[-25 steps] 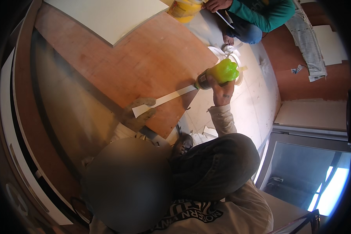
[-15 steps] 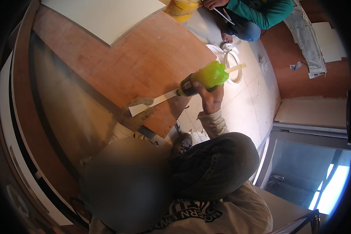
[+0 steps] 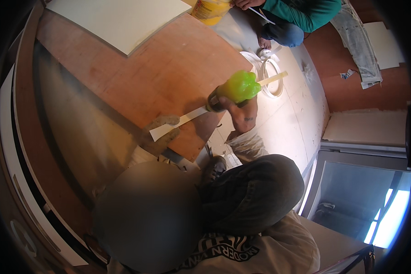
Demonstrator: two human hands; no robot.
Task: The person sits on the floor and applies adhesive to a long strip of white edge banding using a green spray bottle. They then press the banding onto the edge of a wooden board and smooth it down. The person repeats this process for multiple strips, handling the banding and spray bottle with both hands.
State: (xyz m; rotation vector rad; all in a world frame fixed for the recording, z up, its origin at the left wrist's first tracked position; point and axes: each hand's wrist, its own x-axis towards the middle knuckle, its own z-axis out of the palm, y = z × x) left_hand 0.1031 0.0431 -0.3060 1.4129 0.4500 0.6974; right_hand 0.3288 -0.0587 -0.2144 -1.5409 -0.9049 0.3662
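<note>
My left hand (image 3: pixel 161 133), in a dirty glove, grips one end of a long, narrow white strip (image 3: pixel 187 120) between thumb and fingers. A green plastic bottle (image 3: pixel 242 86) with a dark band is held tilted in my right hand (image 3: pixel 242 113), its base up and to the right. The bottle's narrow end meets the strip, but the exact contact is hidden. Beyond the bottle, the strip's yellowish far stretch sticks out to the right. Both hands are above the corner of a reddish-brown board.
The brown board (image 3: pixel 137 82) carries a white panel (image 3: pixel 123 23) at its far side. Coiled white strip (image 3: pixel 273 82) lies on the tiled floor. A co-worker in a green sleeve (image 3: pixel 301 18) crouches beside a yellow bucket (image 3: pixel 210 11). At right stands a glass-paned frame (image 3: pixel 351 192).
The bottle's base and my right hand have shifted slightly left, so the bottle is at a different tilt. My left hand remains on the strip's end.
</note>
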